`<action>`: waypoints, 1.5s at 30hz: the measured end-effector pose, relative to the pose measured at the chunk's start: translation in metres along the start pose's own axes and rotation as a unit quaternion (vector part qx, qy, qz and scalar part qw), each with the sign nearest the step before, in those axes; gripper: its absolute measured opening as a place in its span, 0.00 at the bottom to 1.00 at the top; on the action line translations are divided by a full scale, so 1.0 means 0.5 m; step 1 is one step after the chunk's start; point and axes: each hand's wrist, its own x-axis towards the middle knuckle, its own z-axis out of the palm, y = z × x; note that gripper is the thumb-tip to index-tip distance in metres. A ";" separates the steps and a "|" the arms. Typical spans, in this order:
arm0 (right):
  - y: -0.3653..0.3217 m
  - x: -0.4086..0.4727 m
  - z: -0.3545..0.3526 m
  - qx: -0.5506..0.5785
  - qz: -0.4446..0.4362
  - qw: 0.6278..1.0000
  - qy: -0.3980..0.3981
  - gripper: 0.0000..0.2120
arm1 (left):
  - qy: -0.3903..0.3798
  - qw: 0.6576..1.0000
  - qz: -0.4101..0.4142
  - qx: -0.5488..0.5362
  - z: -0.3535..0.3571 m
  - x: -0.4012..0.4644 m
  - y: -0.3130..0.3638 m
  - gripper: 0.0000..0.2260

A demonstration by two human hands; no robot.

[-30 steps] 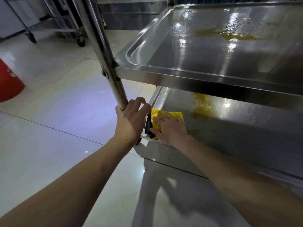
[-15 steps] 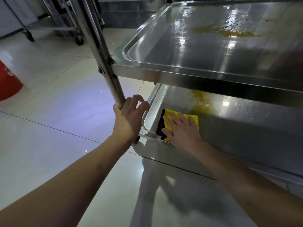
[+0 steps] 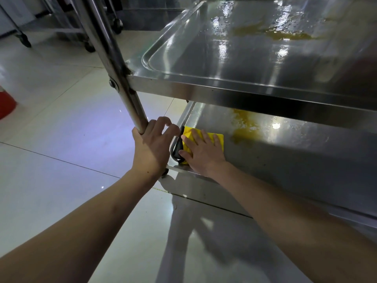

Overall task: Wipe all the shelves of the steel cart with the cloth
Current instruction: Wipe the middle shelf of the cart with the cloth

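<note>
The steel cart has an upper shelf (image 3: 234, 64) with a yellowish smear (image 3: 285, 34) and wet streaks, and a lower shelf (image 3: 306, 156) with another yellow stain (image 3: 246, 127). A yellow cloth (image 3: 217, 137) with a dark edge lies in the lower shelf's near left corner. My right hand (image 3: 201, 152) presses flat on the cloth with straight fingers. My left hand (image 3: 152, 146) grips the cart's upright steel post (image 3: 120, 78) just above the lower shelf.
A pale tiled floor (image 3: 71, 139) spreads to the left and in front. A red object (image 3: 6, 105) stands at the far left edge. Other wheeled steel racks (image 3: 24, 39) stand at the back left.
My right hand slid the cloth right along the lower shelf, then back left into the near corner. My left hand kept its grip on the post.
</note>
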 end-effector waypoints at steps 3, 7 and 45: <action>0.029 -0.026 -0.005 0.002 0.007 1.000 -0.007 0.32 | -0.001 1.000 0.002 0.009 -0.002 0.002 -0.003 0.27; 0.095 -0.091 -0.013 0.003 0.025 1.000 0.005 0.32 | 0.011 1.000 -0.001 0.012 0.000 0.003 -0.007 0.27; 0.087 0.041 -0.030 0.009 0.019 1.000 -0.005 0.32 | -0.026 0.998 -0.003 0.055 0.012 -0.003 -0.013 0.38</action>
